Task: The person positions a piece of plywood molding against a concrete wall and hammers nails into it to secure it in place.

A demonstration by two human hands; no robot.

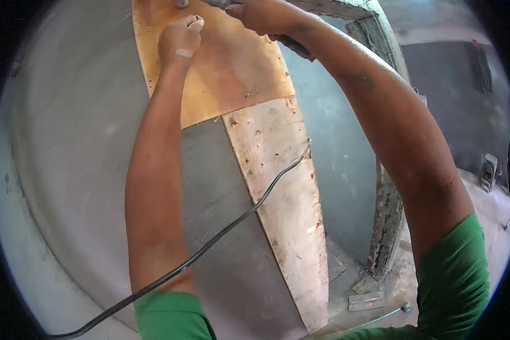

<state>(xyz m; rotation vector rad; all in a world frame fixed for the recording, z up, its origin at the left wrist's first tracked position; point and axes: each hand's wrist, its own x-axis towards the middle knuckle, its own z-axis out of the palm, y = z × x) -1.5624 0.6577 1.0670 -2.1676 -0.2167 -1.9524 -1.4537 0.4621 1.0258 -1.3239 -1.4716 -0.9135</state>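
An orange-brown plywood panel [226, 68] lies along a grey plastered surface, its edge meeting a paler plywood strip [277, 170]. My left hand [180, 38] is closed in a fist or pinch against the upper part of the panel. Whatever its fingers hold, if anything, is too small to make out. At the top edge, my right hand [260, 16] is wrapped round a tool with a dark handle [296, 47]. The handle's end sticks out below the hand, while the tool's working end is cut off or unclear at the frame's top.
A black cable [224, 229] crosses in front of my left forearm to the pale strip's right edge. Rough masonry edging [386, 221] stands right of the boards. A flat rectangular plate [366, 301] lies low at right, and a small grey device [488, 171] stands far right.
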